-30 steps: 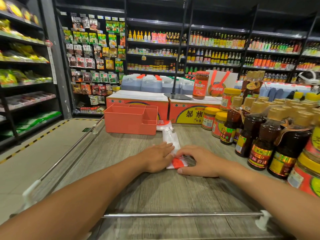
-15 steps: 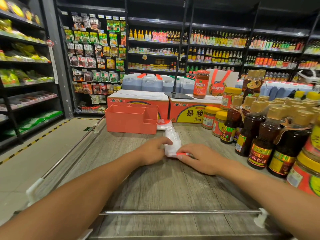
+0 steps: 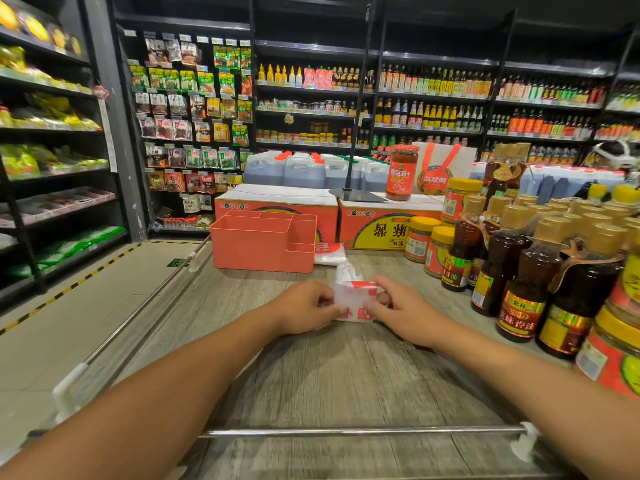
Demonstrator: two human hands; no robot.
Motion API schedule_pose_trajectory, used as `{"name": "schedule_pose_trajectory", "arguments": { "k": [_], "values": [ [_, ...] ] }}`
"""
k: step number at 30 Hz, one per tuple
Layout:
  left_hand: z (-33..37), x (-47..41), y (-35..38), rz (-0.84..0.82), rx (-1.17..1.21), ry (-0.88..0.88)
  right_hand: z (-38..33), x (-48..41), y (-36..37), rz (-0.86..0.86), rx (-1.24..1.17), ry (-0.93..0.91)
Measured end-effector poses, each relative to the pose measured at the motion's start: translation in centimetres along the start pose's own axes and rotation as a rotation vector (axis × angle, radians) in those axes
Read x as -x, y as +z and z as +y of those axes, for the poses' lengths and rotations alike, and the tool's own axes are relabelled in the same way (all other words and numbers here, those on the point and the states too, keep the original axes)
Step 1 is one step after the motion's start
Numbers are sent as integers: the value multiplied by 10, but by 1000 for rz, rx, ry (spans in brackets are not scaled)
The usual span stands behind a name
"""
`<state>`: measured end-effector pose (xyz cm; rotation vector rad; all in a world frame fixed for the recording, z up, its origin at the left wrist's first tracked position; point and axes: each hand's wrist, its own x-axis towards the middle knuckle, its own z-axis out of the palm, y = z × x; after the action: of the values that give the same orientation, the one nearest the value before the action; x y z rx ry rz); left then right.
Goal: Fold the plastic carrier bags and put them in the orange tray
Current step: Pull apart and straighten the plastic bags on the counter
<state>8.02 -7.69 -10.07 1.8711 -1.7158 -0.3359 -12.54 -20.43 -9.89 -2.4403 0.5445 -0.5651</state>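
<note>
A second ago the carrier bag (image 3: 353,294) lay as a long strip on the bench (image 3: 346,375), reaching towards the orange tray (image 3: 249,251). It is now doubled over into a short packet, with only a loose end poking up on its far side. The left hand (image 3: 304,308) and right hand (image 3: 407,315) each have a pinching grip on one side of it, just above the bench. The folding looks nearly finished, with the drop into the tray next. More white bags (image 3: 329,253) lie beside the tray's right wall. Dark sauce bottles (image 3: 519,271) crowd the right, close to the right arm, but the way to the tray looks open.
</note>
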Motion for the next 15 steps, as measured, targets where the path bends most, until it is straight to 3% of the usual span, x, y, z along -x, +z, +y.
{"name": "schedule_pose_trajectory", "arguments": {
  "k": [4, 7, 15],
  "values": [
    [-3, -1, 2, 55, 144, -62, 1, -4, 5, 56, -69, 58],
    [-3, -3, 4, 50, 187, -89, -2, -6, 7, 97, 38, 63],
    [7, -2, 10, 230, -123, -77, 4, -6, 5, 61, 281, 13]
  ]
}}
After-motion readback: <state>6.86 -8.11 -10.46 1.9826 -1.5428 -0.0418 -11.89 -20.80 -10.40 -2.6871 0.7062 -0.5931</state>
